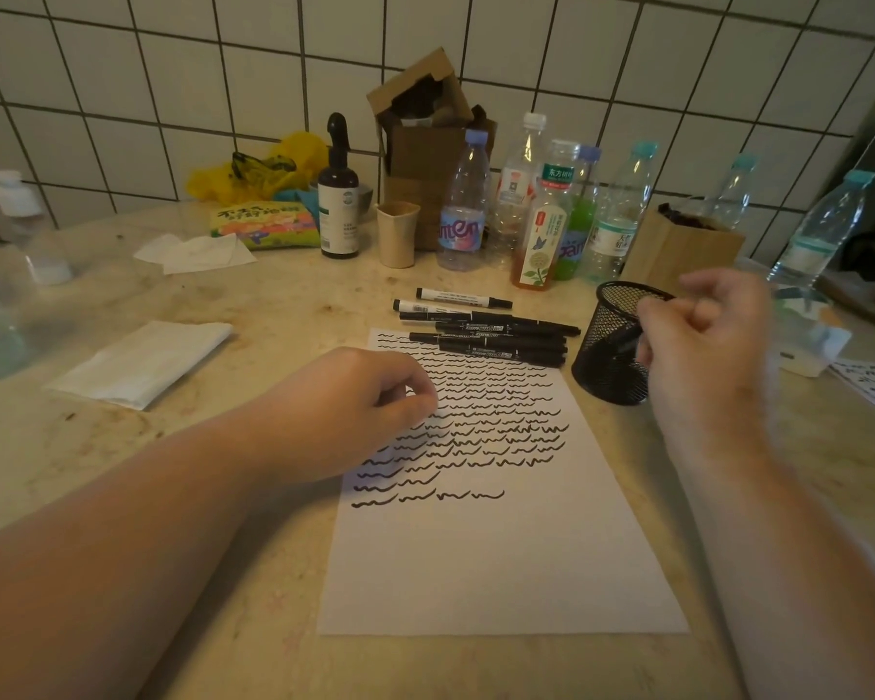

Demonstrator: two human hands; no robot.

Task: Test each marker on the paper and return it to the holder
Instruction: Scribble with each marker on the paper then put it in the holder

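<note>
Markers [486,330] lie in a loose row of seven or so across the far edge of the paper [501,558], black barrels mostly, two with white bodies at the back of the bunch, all capped and pointing roughly sideways. That sheet sits flat on the beige stone counter [253,623], its upper half filled with rows of black wavy test strokes, its lower half blank. Just right of the paper's top corner stands the black mesh holder [608,346], upright. Over the holder's near right side hangs the right hand [703,336], blurred, fingers curled; a dark sliver shows beneath the fingers against the mesh, but whether it is a marker in the grip I cannot tell. On the paper's left edge rests the left hand [370,396], fingers loosely curled under, thumb tip down on the scribbled lines, holding nothing. Left of the paper, a folded white tissue [142,361] lies on the counter. Beyond the paper, against the tiled wall, a crowd of plastic bottles [541,209], a dark spray bottle [338,194], a small beige cup [396,234] and an open cardboard box [425,123].
</note>
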